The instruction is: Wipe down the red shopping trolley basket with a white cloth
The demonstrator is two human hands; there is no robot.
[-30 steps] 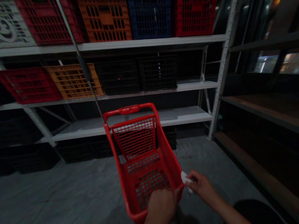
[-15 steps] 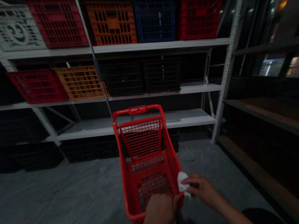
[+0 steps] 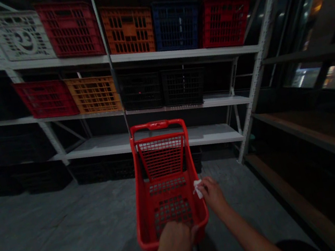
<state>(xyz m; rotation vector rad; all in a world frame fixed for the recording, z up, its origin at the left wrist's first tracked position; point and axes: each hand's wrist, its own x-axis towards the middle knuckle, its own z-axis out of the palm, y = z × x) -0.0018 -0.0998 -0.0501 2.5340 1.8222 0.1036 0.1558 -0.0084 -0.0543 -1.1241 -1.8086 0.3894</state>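
The right hand (image 3: 211, 193) was closed in a pinch on a white tissue (image 3: 198, 189), just above the side of a red plastic shopping basket (image 3: 142, 216). The left hand (image 3: 174, 243) was closed over the near rim. The tissue looked light and soft, so a small pinch would do. The stiff, light-looking basket could be held by its top handle (image 3: 157, 124).

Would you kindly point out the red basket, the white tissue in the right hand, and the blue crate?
Red basket (image 3: 157, 125): head view, on its top handle.
White tissue (image 3: 198, 189): head view, on its middle.
Blue crate (image 3: 176, 25): head view, on its front face.
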